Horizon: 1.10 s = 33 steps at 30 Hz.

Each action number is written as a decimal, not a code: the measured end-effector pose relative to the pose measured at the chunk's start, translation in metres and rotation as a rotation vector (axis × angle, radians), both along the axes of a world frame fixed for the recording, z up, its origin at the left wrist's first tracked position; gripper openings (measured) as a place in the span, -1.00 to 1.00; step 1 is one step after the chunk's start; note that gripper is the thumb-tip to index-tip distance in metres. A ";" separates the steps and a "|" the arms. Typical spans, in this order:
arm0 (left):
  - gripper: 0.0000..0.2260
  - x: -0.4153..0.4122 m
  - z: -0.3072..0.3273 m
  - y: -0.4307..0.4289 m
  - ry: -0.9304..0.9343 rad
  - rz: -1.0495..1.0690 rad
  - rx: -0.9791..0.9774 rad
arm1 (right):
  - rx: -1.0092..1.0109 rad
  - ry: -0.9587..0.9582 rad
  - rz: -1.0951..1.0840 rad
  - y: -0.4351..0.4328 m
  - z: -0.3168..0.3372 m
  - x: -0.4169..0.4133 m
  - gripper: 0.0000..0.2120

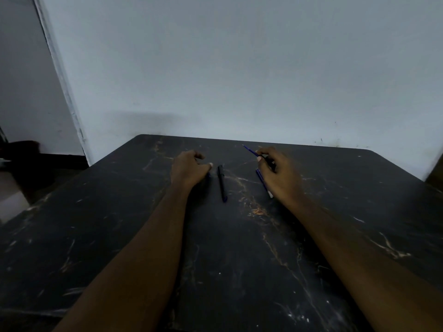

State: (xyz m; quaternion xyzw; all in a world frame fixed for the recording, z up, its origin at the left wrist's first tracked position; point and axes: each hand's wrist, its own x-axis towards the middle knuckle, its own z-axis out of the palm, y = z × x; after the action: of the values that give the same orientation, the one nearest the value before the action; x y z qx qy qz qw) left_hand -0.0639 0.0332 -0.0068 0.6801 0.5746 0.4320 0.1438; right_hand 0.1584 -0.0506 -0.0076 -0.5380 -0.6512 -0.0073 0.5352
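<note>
Head view: the blue refill [249,150] pinched by the right hand [280,176] should be kept straight; the curled left hand [188,170]'s hold cannot be told.

**Black pen** [222,183]: dark and slim, lying flat on the surface. It runs lengthwise away from the viewer, and its near end is tinged blue. It sits between the two hands, just beside the thumb of the left hand [189,170], with no contact that can be seen.

**Thin blue rod** [249,150]: pinched in the fingertips of the right hand [279,178] and raised off the surface. It is tilted, with its pointed tip aimed away and to the left.

**Blue pen barrel** [262,182]: flat on the surface and slanted, partly hidden beneath the right hand, with a pale near end. Whether that hand touches it cannot be told.
</note>
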 end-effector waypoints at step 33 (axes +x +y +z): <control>-0.90 0.001 0.005 -0.008 -0.026 -0.060 -0.081 | 0.027 0.030 0.019 0.008 -0.006 0.004 -0.76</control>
State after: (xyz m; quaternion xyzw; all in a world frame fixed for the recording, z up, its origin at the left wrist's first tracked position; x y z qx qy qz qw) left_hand -0.0625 0.0257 -0.0021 0.6850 0.5689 0.4127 0.1917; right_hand 0.1621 -0.0428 -0.0131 -0.5244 -0.6480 -0.0030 0.5523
